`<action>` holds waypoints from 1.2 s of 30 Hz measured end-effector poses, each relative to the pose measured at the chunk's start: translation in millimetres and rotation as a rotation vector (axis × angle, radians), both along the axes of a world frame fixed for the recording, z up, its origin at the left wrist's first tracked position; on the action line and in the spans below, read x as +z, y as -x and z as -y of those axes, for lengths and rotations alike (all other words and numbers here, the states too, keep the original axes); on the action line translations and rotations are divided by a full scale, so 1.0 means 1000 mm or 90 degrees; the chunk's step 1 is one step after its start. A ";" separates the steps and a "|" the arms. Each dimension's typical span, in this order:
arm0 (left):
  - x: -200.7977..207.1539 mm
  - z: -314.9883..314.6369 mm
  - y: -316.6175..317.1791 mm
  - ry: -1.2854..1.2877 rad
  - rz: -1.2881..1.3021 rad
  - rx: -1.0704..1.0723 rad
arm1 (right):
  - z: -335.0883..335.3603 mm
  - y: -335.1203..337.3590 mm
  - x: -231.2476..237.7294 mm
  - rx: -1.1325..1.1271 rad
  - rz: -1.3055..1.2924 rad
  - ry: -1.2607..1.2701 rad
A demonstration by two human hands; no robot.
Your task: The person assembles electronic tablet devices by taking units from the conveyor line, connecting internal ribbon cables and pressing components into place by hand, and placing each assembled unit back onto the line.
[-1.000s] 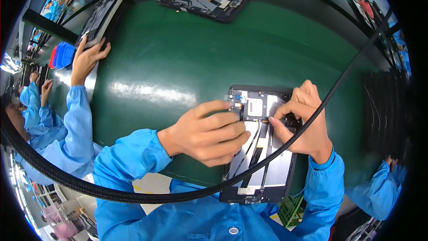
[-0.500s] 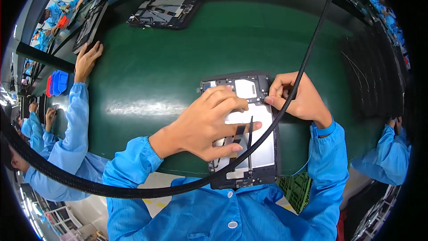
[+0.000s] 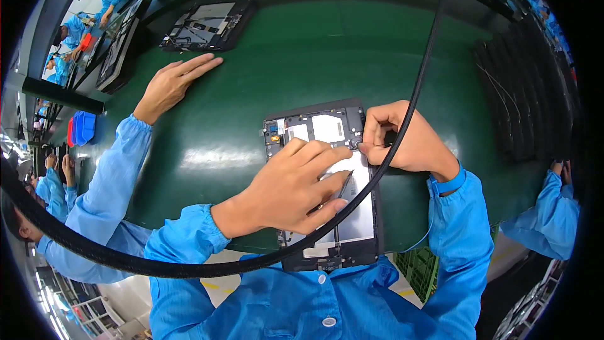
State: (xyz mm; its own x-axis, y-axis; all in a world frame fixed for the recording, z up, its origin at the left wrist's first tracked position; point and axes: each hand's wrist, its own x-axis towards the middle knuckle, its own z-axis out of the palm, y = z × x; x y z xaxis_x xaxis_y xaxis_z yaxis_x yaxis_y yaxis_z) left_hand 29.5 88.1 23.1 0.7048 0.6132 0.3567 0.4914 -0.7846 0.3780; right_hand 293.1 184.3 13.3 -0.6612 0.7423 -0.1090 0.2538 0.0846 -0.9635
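Observation:
An opened tablet-like device (image 3: pixel 362 223), its circuit boards and a silvery plate exposed, lies on the green table against its near edge. Over its middle is my left hand (image 3: pixel 283 192), palm down with the fingers apart. A thin black ribbon cable (image 3: pixel 336 233) runs under that hand, its upper end showing by a fingertip. At the device's upper right edge my right hand (image 3: pixel 412 141) is closed, thumb and index finger pinched together beside the board. Whatever they pinch is too small or hidden to make out.
A thick black braided cable (image 3: pixel 182 271) loops across the view in front of the device. A co-worker's hand (image 3: pixel 176 85) rests on the table at the left, near a second opened device (image 3: pixel 217 28). Black stacked sheets (image 3: pixel 525 101) stand at the right, a blue bin (image 3: pixel 83 128) at far left.
The co-worker's hand has moved right, from a dark panel toward the second device. My left fingers have drawn in slightly around the ribbon cable. My right hand stays pinched at the board's edge.

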 end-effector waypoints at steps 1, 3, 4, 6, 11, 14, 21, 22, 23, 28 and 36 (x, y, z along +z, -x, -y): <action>0.000 0.001 -0.001 0.008 0.003 0.009 | 0.000 0.000 -0.001 0.005 -0.010 0.001; -0.001 0.001 -0.002 0.015 0.012 0.010 | 0.000 0.000 -0.002 0.010 -0.023 0.003; -0.002 0.001 -0.002 0.020 0.022 0.011 | 0.000 0.001 0.001 -0.003 -0.016 0.026; 0.000 0.002 -0.002 0.028 0.026 0.011 | 0.001 0.000 0.003 -0.018 -0.011 0.050; 0.000 0.000 -0.003 0.041 0.034 0.010 | 0.000 -0.001 0.003 -0.016 -0.021 0.060; -0.001 0.000 -0.002 0.041 0.039 -0.010 | 0.000 0.000 0.002 -0.015 -0.014 0.053; 0.001 0.001 -0.016 -0.003 -0.010 0.011 | 0.001 0.002 -0.003 -0.022 -0.029 0.055; 0.000 0.001 -0.018 -0.037 -0.030 0.012 | 0.001 0.004 -0.006 -0.045 -0.032 0.053; -0.004 0.002 -0.019 -0.037 -0.029 0.014 | 0.001 0.006 -0.007 -0.067 -0.034 0.052; -0.017 0.010 -0.016 -0.117 -0.012 0.071 | 0.003 0.011 -0.011 -0.096 -0.029 0.038; -0.018 0.006 -0.015 -0.129 -0.024 0.096 | 0.010 0.022 -0.021 -0.148 -0.085 -0.102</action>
